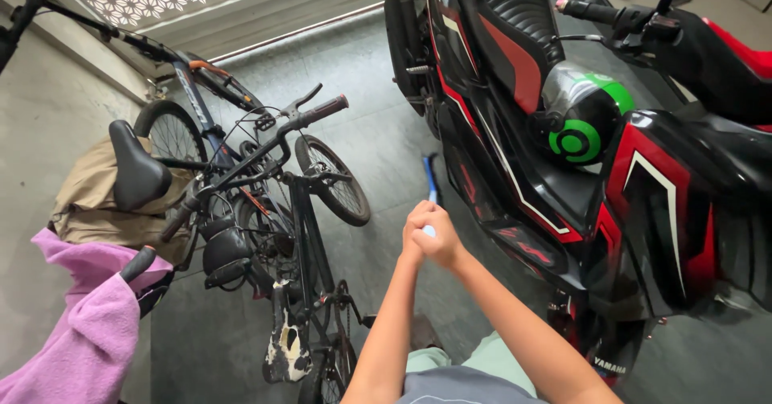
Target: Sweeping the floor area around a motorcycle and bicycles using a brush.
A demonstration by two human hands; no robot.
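Both hands meet at the middle of the view, clasped together around the near end of a blue stick point(431, 180). The left hand point(415, 231) wraps its fingers shut on the stick from the left, and the right hand point(441, 243) closes over it from the right, touching the left. Only a pale bit of the stick's end shows between the fingers; the rest runs away from the hands, up and slightly left, its far end dark and low over the grey floor point(370, 74). Whether that end touches the floor I cannot tell.

The stick lies in the gap between the bicycles on the left and the scooter point(563, 171) on the right, just beside the scooter's black and red side panel. A green and silver helmet point(583, 118) sits in the scooter's footwell, to the right of the hands. On the left, a dark bicycle point(265, 179) leans with its handlebar grip pointing toward the stick. A pink cloth point(88, 324) hangs over another handlebar at the near left, and a tan bag point(88, 195) rests behind the saddle against the wall.
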